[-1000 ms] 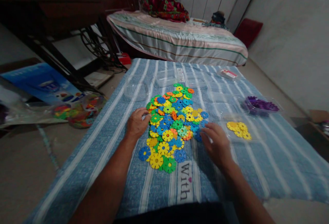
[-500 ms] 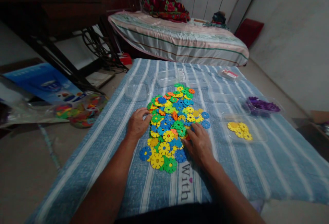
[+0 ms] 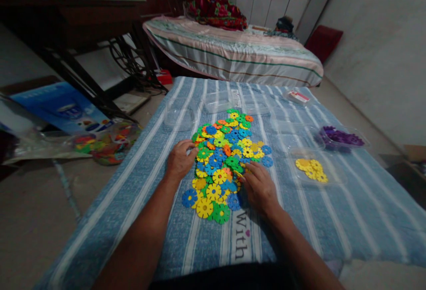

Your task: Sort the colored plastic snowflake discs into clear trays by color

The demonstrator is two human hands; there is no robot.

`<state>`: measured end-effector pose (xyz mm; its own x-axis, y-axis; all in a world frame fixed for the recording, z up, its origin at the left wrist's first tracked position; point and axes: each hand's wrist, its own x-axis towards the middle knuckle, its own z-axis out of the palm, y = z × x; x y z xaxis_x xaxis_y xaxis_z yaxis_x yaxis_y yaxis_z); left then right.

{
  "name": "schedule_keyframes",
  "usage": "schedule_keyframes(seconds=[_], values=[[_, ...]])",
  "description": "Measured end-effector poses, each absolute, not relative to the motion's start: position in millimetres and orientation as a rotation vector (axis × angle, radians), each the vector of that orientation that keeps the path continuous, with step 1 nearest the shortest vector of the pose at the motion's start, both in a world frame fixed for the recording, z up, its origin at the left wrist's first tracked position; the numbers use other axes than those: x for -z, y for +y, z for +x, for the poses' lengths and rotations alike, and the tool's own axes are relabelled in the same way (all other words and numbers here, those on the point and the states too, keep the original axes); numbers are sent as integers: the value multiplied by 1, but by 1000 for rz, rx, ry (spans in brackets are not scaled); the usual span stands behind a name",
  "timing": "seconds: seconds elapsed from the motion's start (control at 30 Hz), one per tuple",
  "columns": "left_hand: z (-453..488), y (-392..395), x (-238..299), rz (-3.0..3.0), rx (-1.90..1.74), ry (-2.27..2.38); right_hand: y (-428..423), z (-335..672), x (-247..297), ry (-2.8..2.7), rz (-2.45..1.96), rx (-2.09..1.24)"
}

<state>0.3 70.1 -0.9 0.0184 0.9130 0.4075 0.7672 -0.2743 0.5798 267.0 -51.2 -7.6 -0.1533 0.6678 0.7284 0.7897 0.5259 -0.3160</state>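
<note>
A pile of flat plastic flower-shaped discs (image 3: 226, 156) in yellow, blue, green and orange lies on a blue striped cloth (image 3: 333, 219). My left hand (image 3: 179, 160) rests at the pile's left edge, fingers curled on the discs. My right hand (image 3: 258, 186) lies on the pile's lower right side, its fingertips pinched on a disc there. A clear tray (image 3: 328, 179) to the right holds a few yellow discs (image 3: 312, 168). Farther right, another clear tray holds purple discs (image 3: 340, 137).
Several empty clear containers (image 3: 179, 114) stand on the cloth behind the pile. A bag of mixed discs (image 3: 106, 142) and a blue box (image 3: 63, 108) lie on the floor at left. A bed (image 3: 233, 50) and a dark table (image 3: 66, 14) stand beyond.
My right hand came back from beside the yellow-disc tray to the pile's lower right side and closed its fingertips on a disc. My left hand stayed at the pile's left edge.
</note>
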Motion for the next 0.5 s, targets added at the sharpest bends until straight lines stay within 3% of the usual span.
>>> schedule_keyframes(seconds=[0.17, 0.4, 0.5], values=[[1, 68, 0, 2091, -1090, 1766, -59, 283, -14, -1853, -1189, 140], [1, 67, -1, 2088, -1090, 1757, -50, 368, -49, -1500, -1504, 620], [1, 67, -2, 2093, -1086, 1753, -57, 373, -66, -1411, -1592, 599]])
